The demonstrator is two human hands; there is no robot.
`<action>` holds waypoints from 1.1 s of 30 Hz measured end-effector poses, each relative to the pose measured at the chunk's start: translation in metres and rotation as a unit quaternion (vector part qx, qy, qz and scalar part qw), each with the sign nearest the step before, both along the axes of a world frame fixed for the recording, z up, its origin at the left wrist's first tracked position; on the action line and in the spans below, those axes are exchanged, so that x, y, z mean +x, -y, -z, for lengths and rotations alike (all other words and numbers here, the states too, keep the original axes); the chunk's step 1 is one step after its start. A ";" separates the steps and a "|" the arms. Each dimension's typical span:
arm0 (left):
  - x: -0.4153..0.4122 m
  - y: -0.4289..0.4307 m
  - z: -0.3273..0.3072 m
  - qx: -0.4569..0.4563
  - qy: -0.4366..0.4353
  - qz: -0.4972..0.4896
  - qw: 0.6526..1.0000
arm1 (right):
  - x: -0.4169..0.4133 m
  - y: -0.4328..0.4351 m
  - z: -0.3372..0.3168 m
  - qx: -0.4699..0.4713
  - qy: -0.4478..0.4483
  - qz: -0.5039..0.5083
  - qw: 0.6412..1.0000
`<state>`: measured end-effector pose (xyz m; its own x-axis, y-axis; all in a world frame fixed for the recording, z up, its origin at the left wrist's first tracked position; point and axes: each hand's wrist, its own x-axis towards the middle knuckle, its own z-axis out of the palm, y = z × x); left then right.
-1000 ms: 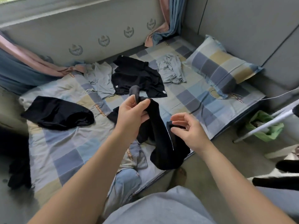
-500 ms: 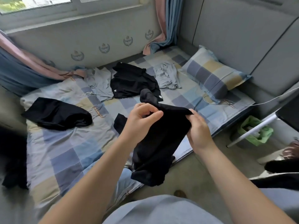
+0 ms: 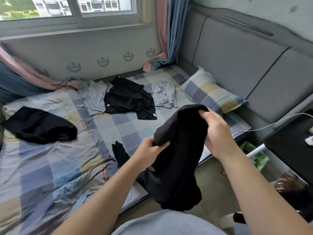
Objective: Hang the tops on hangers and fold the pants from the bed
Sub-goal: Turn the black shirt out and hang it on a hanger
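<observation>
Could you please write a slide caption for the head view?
Left hand and right hand grip a black garment at the edge of the checked bed; a black shirt lies behind.

I see the bed [image 3: 50, 167] in front of me, with the window [image 3: 101, 7] behind it. The pillow [image 3: 211, 94] lies on the bed's right end. Near the back, the middle piece [image 3: 128, 100] lies between the left piece [image 3: 96, 99] and the right piece [image 3: 163, 94]. The bundle [image 3: 39, 124] lies far left. The left hand [image 3: 149, 155] and the right hand [image 3: 218, 133] hold the held cloth [image 3: 177, 150] above the bed's near edge.
</observation>
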<state>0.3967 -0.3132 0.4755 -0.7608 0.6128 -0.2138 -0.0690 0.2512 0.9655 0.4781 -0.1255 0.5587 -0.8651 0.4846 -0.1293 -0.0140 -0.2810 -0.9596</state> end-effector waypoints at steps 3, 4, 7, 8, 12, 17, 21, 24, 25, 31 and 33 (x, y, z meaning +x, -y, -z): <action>-0.003 -0.019 -0.003 0.021 -0.022 -0.063 0.998 | 0.007 -0.028 -0.003 0.060 0.006 0.002 0.998; -0.005 -0.024 -0.004 0.026 -0.029 -0.071 0.997 | 0.008 -0.038 -0.003 0.087 0.017 0.018 0.996; -0.012 -0.035 -0.022 0.032 -0.037 -0.072 0.996 | 0.005 -0.064 0.001 0.180 0.072 0.053 0.980; -0.015 -0.039 -0.031 0.028 -0.040 -0.072 0.996 | 0.004 -0.069 0.001 0.209 0.085 0.059 0.973; -0.014 -0.051 -0.067 0.048 -0.020 -0.092 0.994 | 0.006 -0.067 0.001 0.285 0.078 0.027 0.955; -0.006 -0.065 -0.093 0.094 0.016 -0.170 0.981 | 0.022 -0.027 0.014 0.258 0.062 -0.142 0.954; -0.001 -0.083 -0.110 0.117 0.057 -0.185 0.974 | 0.022 0.005 0.031 0.258 0.062 -0.137 0.954; 0.008 -0.092 -0.117 0.123 0.074 -0.174 0.974 | 0.011 0.008 0.038 0.279 0.079 -0.044 0.956; 0.009 -0.093 -0.119 0.128 0.079 -0.174 0.973 | 0.008 0.006 0.039 0.292 0.076 -0.017 0.953; 0.004 -0.085 -0.130 0.169 0.073 -0.205 0.961 | 0.003 -0.025 0.060 0.385 0.120 0.011 0.915; 0.003 -0.083 -0.130 0.176 0.067 -0.210 0.959 | 0.003 -0.036 0.066 0.393 0.141 0.007 0.909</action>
<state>0.3998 -0.2299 0.6053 -0.9367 0.3095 -0.1635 -0.2225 -0.1661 0.9607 0.4811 -0.0895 0.4923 -0.8439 0.5346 0.0461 0.2654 0.4905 -0.8300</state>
